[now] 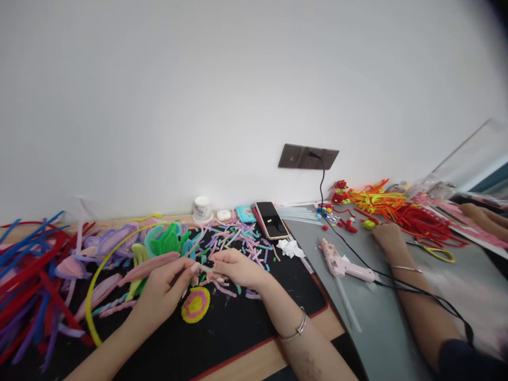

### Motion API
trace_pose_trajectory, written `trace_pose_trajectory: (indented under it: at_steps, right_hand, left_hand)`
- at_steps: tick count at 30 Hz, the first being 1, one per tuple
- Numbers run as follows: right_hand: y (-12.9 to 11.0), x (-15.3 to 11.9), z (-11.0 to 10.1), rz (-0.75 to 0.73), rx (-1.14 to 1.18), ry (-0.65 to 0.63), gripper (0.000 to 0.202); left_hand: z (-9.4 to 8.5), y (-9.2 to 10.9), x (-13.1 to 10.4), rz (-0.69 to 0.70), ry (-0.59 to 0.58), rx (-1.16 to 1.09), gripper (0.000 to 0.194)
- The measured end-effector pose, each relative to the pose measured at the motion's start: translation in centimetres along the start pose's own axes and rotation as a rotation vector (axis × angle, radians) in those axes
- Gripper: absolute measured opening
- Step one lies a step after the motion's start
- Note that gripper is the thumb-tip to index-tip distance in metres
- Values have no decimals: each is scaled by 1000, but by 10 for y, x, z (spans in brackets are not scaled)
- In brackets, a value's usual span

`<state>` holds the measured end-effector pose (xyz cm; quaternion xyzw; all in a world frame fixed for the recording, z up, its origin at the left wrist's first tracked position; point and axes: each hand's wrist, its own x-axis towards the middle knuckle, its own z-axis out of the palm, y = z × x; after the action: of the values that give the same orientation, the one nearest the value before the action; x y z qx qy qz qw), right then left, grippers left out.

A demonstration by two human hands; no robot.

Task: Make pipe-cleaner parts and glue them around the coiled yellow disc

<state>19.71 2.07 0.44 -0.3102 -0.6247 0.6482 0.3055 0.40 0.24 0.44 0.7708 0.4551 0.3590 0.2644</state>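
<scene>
While L hand (169, 284) & R hand (237, 269) pinch sm. pale pc. (204, 269), yellow-pink disc (196, 305) lies nr., scraps (248, 233) behind.

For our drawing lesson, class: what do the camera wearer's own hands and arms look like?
The left hand and right hand are ungloved, and no sleeves show. A thin, silvery bracelet circles the right forearm; the left forearm shows no jewellery. The right also bears a blurred mark, possibly a tattoo.
</scene>
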Motion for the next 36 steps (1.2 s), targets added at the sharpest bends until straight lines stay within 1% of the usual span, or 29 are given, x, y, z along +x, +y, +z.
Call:
trace_pose_trajectory:
  at_steps: [1, 3, 5, 6, 8, 12, 14, 17, 19, 22, 25, 27, 29, 32, 34, 36]
  right_hand:
    - [-1, -1, -1, 6, 4, -11, 21]
    - [-6, -3, -2, 31, -41, 12, 18]
    - [-12, -5, -3, 44, -140, 57, 21]
    - [-15, -6, -3, 26, -207, 76, 25]
    - [-20, -7, -2, -60, -350, 91, 34]
    - [-22, -6, 1, -308, -576, 103, 44]
    - [-19, -4, 2, -381, -653, 144, 40]
    - [-14, -3, 2, -435, -715, 212, 24]
    - [-12, -2, 1, -456, -733, 223, 17]
    - [-12, -2, 2, -451, -757, 208, 13]
    - [-14, -4, 3, -429, -761, 194, 14]
    - [-15, -5, 5, -379, -698, 201, 16]
    - [-15, -6, 5, -297, -551, 222, 21]
    - [-11, -4, 5, -167, -237, 220, 27]
    - [-7, -1, 6, -83, -30, 214, 27]
    - [-3, 2, 6, -10, 117, 226, 28]
  left_hand:
    - [0, 1, 0, -31, 0, -32, 32]
    - [1, 1, 0, -90, 11, -92, 34]
    - [2, -1, 2, -140, 10, -159, 35]
    - [3, -2, 3, -162, -1, -200, 35]
    - [4, -5, 4, -203, -30, -305, 36]
    - [6, -7, 5, -295, -67, -547, 35]
    - [7, -5, 4, -345, -80, -638, 34]
    - [9, -5, 3, -394, -95, -712, 33]
    - [11, -6, 3, -402, -102, -729, 32]
    - [13, -10, 3, -395, -111, -713, 32]
    - [13, -12, 4, -342, -123, -630, 34]
    - [11, -11, 3, -275, -125, -519, 34]
    - [9, -7, 2, -187, -94, -356, 33]
    - [7, -2, -1, -22, -10, -90, 28]
    - [7, -1, -5, 124, 60, 37, 24]
    - [8, -3, -9, 282, 135, 109, 21]
